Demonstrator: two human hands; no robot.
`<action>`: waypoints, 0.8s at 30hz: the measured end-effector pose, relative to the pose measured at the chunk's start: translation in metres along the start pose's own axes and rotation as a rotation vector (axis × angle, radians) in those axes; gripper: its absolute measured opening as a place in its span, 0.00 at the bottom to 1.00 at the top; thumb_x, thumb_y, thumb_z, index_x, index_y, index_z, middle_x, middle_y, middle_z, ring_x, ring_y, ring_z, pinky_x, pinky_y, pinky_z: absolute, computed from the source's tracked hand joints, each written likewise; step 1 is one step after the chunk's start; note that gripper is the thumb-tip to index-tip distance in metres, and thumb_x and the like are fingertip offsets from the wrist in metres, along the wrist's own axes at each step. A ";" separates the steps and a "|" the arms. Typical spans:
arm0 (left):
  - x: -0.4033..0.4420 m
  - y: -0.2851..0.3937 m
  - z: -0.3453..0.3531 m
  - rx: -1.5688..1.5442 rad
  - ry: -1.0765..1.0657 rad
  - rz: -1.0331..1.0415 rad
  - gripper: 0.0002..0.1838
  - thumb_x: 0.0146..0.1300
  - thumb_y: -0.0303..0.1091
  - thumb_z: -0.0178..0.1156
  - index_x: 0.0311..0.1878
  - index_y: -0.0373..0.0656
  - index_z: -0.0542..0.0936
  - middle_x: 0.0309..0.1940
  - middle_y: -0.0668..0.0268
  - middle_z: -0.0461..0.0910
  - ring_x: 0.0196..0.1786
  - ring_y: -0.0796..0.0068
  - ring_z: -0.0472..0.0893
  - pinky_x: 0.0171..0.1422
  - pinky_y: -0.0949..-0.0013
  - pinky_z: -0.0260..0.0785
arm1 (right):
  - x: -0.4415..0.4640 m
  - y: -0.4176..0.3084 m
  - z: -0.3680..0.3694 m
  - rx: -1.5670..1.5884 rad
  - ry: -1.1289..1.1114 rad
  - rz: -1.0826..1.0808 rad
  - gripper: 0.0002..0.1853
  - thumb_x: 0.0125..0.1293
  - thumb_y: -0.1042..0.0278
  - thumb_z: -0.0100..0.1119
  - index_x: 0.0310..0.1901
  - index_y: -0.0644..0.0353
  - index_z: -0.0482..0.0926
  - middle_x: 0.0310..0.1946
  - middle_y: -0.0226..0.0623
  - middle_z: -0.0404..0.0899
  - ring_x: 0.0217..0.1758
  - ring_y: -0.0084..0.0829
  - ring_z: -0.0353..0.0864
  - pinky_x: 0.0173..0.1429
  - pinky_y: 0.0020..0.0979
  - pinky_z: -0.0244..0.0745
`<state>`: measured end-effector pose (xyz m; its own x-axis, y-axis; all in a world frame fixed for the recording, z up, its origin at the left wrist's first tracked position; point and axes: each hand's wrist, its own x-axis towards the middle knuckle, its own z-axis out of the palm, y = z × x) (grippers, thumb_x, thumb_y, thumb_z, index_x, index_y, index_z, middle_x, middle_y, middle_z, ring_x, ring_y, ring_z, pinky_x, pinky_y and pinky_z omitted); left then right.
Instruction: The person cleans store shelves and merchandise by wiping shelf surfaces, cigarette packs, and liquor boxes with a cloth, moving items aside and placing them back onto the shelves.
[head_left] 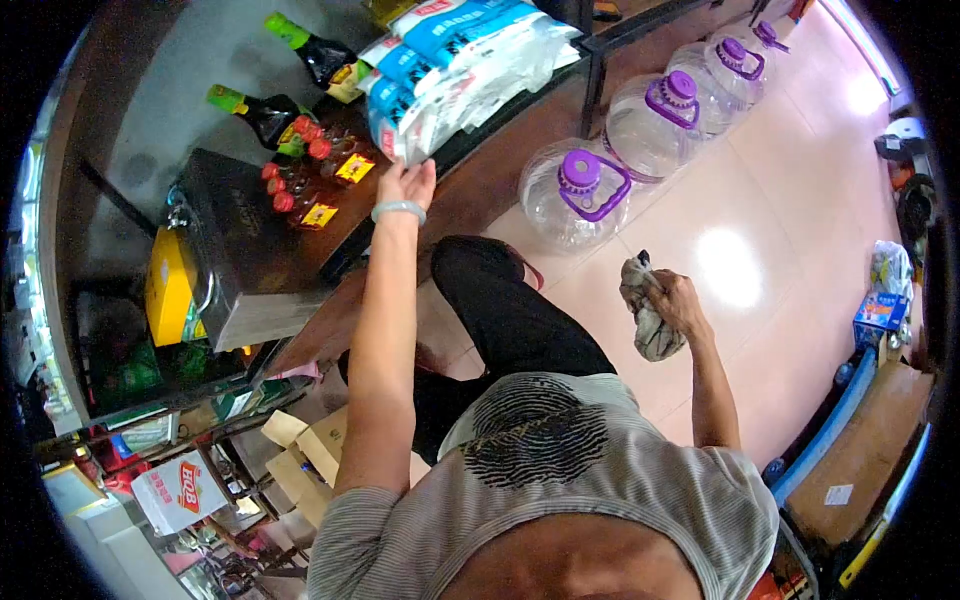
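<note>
My left hand, with a pale bracelet at the wrist, reaches to the shelf. Its fingers close on the near lower corner of a pile of blue-and-white plastic packets; the fingertips are partly hidden there. Small red-capped bottles with yellow labels stand just left of that hand. Out over the floor on the other side, my right hand grips a crumpled grey cloth, which hangs below the fingers.
Several large clear jugs with purple caps and handles line the floor by the shelf. Dark green-capped bottles and a black box share the shelf. Cardboard boxes sit lower left; a brown carton is at right.
</note>
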<state>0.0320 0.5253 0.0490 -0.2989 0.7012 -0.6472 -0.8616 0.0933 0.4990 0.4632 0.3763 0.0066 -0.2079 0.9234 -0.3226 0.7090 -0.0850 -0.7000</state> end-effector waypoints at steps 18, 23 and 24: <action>-0.231 0.034 -0.018 0.076 -0.587 0.629 0.15 0.69 0.41 0.46 0.44 0.39 0.73 0.34 0.59 0.76 0.33 0.70 0.75 0.40 0.68 0.70 | 0.023 -0.062 0.014 -0.003 0.077 -0.097 0.17 0.60 0.63 0.55 0.44 0.70 0.78 0.34 0.51 0.81 0.38 0.34 0.82 0.44 0.32 0.74; -0.373 0.090 0.015 0.040 -1.062 1.091 0.23 0.62 0.54 0.51 0.44 0.42 0.67 0.29 0.67 0.63 0.33 0.70 0.62 0.39 0.67 0.55 | 0.020 -0.074 0.028 0.084 0.052 -0.167 0.17 0.61 0.59 0.53 0.37 0.67 0.80 0.23 0.44 0.79 0.28 0.30 0.77 0.35 0.33 0.72; -0.398 0.101 0.016 -0.009 -1.137 1.158 0.23 0.61 0.54 0.53 0.44 0.43 0.65 0.31 0.67 0.61 0.34 0.71 0.60 0.40 0.67 0.52 | 0.027 -0.060 0.036 0.083 0.051 -0.204 0.16 0.61 0.59 0.53 0.35 0.67 0.80 0.23 0.43 0.79 0.28 0.29 0.77 0.35 0.33 0.72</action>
<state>0.0707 0.2671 0.3663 -0.3167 0.5222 0.7919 -0.4063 -0.8290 0.3842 0.3910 0.3925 0.0170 -0.3057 0.9421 -0.1375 0.5976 0.0775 -0.7980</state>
